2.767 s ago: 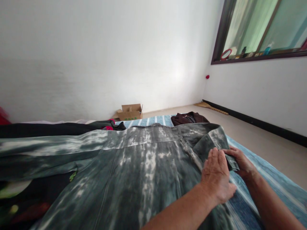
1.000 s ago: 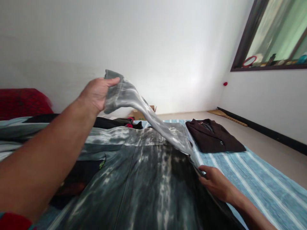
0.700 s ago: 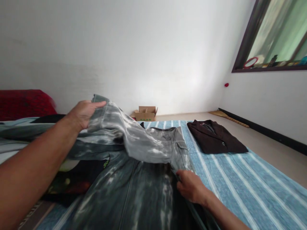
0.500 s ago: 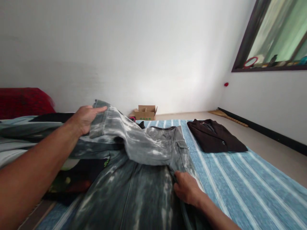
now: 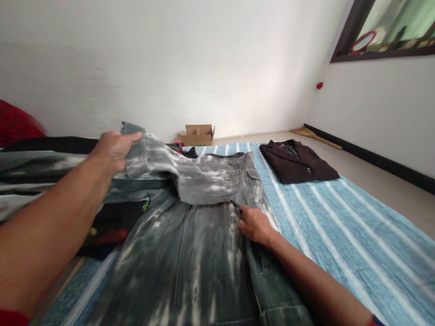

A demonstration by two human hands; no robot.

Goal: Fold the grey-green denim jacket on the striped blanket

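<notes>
A grey and white tie-dyed denim jacket (image 5: 200, 253) lies spread in front of me, its lower part dark and its upper part paler. My left hand (image 5: 117, 149) is closed on the end of a pale flap of it, lifted at the left. From there the flap runs across the jacket to the right, sagging in the middle. My right hand (image 5: 256, 225) is closed on the jacket's right side, by a seam below a flapped pocket. Part of the far edge lies hidden behind the lifted cloth.
The jacket rests on a blue striped sheet (image 5: 340, 226). A folded dark brown garment (image 5: 295, 163) lies at the right. Other clothes (image 5: 44, 163) are piled at the left. Beyond the sheet stands an open cardboard box (image 5: 199, 136) by the wall, with a red bundle (image 5: 16, 122) far left.
My view has tipped down and turned slightly right, so everything sits higher in the picture. Both hands keep their hold on the jacket, and the lifted flap looks much the same.
</notes>
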